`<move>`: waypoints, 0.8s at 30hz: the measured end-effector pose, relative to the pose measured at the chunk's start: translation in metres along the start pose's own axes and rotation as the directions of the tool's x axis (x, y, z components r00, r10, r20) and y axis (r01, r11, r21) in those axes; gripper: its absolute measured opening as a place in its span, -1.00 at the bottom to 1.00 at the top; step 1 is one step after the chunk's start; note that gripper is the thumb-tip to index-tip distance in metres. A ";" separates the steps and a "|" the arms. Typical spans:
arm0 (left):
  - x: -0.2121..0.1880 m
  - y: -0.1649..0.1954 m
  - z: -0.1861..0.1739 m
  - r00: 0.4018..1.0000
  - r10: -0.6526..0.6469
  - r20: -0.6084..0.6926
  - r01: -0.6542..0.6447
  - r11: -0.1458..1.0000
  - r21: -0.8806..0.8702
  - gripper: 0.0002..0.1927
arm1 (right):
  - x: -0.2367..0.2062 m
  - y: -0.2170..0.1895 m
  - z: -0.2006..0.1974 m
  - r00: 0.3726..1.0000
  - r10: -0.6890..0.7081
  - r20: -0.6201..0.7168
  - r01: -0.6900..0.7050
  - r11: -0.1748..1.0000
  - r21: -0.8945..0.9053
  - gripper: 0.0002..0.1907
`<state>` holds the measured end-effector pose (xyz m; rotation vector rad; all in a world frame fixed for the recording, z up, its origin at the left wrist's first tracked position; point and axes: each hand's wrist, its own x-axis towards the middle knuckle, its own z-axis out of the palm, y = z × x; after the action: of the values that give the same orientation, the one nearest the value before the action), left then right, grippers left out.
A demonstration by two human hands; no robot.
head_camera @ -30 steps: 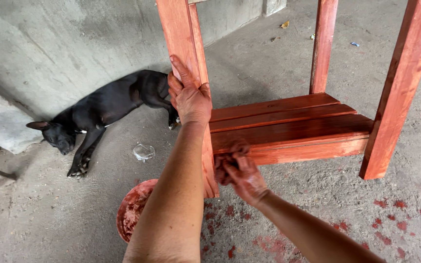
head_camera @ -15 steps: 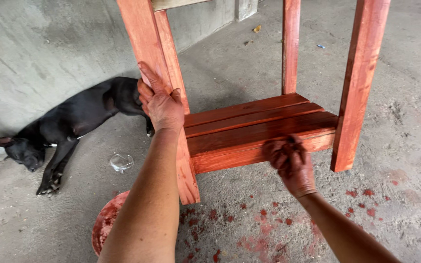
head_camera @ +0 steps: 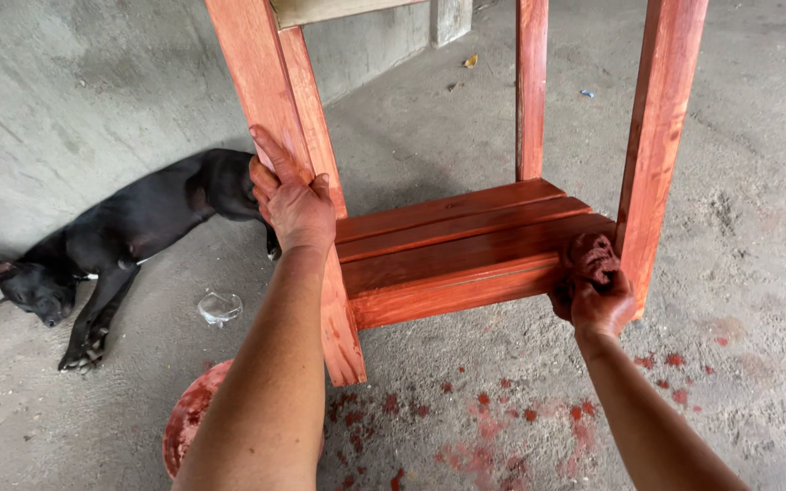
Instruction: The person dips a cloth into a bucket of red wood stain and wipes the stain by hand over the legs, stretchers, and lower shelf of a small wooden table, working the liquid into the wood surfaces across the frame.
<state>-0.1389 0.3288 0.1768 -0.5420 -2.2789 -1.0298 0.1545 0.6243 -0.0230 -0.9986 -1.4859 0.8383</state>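
Staining a red wooden bench frame (head_camera: 466,245) on a concrete floor (head_camera: 757,227), a person's right hand (head_camera: 598,295) clenches a stain-soaked rag (head_camera: 590,257) against the slatted shelf's right end, beside the front right leg (head_camera: 657,136). The left hand (head_camera: 295,200) wraps the front left leg (head_camera: 284,155). Even coverage likely calls for long strokes along the grain with the frame braced firmly. A black dog (head_camera: 129,227) lies by the wall.

Grey concrete floor (head_camera: 757,182) with red stain spots, a sleeping black dog (head_camera: 129,236), a red-stained bowl (head_camera: 188,427).
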 end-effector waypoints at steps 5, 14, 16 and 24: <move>-0.001 0.002 -0.003 0.999 -0.032 0.016 0.032 0.999 -0.002 0.27 | 0.004 -0.021 -0.004 0.901 0.416 0.121 -0.430 0.893 0.132 -0.72; -0.006 0.006 -0.006 1.000 -0.025 0.008 0.024 1.000 0.011 0.29 | 0.023 -0.037 -0.017 0.563 0.709 0.426 -0.731 0.186 0.656 -0.79; -0.007 0.005 -0.007 1.000 0.001 -0.025 -0.001 1.000 0.004 0.29 | 0.043 -0.044 -0.013 0.549 0.728 0.411 -0.775 0.259 0.577 -0.84; -0.004 0.004 -0.006 0.999 -0.034 0.016 0.034 0.999 -0.007 0.28 | 0.018 -0.020 -0.007 0.959 0.271 0.081 -0.281 0.945 0.167 -0.62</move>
<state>-0.1313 0.3262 0.1795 -0.5181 -2.3066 -1.0546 0.1579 0.6333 0.0031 -1.0699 -1.3090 1.1882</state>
